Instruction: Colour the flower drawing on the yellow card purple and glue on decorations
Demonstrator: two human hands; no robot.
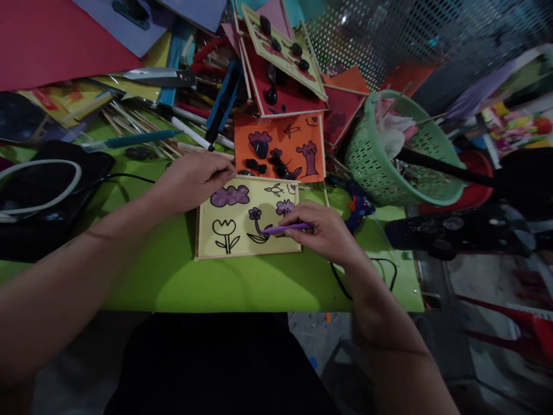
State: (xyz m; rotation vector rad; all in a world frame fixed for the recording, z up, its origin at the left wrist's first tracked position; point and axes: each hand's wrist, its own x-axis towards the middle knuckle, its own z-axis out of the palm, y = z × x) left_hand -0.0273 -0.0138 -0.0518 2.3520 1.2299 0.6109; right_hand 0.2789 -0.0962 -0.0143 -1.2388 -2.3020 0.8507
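Note:
A pale yellow picture [235, 242] with thin wooden strips along its edges lies flat before me. It bears black outlines of flowers, a cloud and a bird, some coloured purple. My right hand [322, 230] is closed around a purple marker [287, 229], its tip at the leaves of the middle flower. At the picture's top left, my left hand [196, 178] has its fingers bent together on the edge, holding it. Just behind lies an orange picture [310, 135] with purple drawings and black stones on it.
Tilted framed pictures with black stones [285, 55] are stacked at the back. A green plastic basket [367, 147] and a blue glue gun [359, 208] stand to the right. Leftward are a utility knife [159, 76], a teal pen [136, 139], sticks and a black device [52, 199] on the green table [207, 288].

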